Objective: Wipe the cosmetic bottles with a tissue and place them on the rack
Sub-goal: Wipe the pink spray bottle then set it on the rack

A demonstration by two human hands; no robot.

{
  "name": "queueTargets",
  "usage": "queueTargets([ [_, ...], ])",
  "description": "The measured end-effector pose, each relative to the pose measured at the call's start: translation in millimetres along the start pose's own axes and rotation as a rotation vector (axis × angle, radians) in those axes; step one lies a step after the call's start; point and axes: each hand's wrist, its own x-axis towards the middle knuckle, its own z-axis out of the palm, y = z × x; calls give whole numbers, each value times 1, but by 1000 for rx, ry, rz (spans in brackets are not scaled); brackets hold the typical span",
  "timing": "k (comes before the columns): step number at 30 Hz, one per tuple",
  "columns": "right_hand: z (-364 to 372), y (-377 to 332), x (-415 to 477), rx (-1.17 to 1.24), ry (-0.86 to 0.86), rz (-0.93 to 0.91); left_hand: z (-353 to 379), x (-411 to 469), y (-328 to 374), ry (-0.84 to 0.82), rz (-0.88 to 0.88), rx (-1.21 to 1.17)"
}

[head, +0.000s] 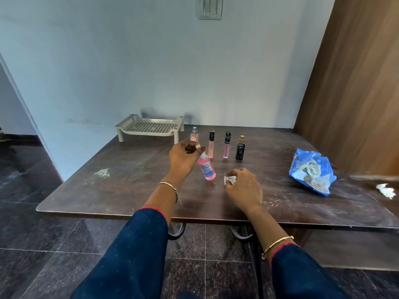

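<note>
On my left hand [183,159] the fingers pinch the white cap of a pink bottle [206,168], which hangs tilted over the desk [129,169], base toward me; I cannot tell whether the base touches the wood. Its label is white and blue, with print too small to read. On my right hand [243,187] the fingers are curled round a crumpled white tissue [229,180], just beside that bottle. I count five bottles in all: the one I hold, and four upright in a row behind it, a pale pink spray bottle [194,136], a peach gloss tube [211,145] with lettering down its side that I cannot make out, a pink gloss tube [227,146] with a black cap, and a dark perfume bottle [240,149] with a gold top. One beige perforated rack [151,127] stands at the far edge against the wall, left of the row. One blue packet [311,172] lies open to the right, its print unreadable, and one more white wad [386,190] lies near the right edge.
</note>
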Motion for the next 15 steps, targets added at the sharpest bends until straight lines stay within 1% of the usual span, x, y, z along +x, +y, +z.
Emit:
queueTargets([
  [2, 4, -6, 3, 16, 12, -32, -11, 9, 6, 57, 26, 32],
  [6, 18, -25, 19, 36, 47, -106, -35, 41, 16, 147, 113, 195],
  [8, 23, -33, 29, 35, 50, -116, -45, 61, 23, 179, 142, 212],
  [12, 30, -33, 50, -39, -9, -138, -60, 110, 33, 213, 135, 311],
  [15, 33, -27, 64, -24, -35, -147, -61, 147, 32, 257, 144, 287],
])
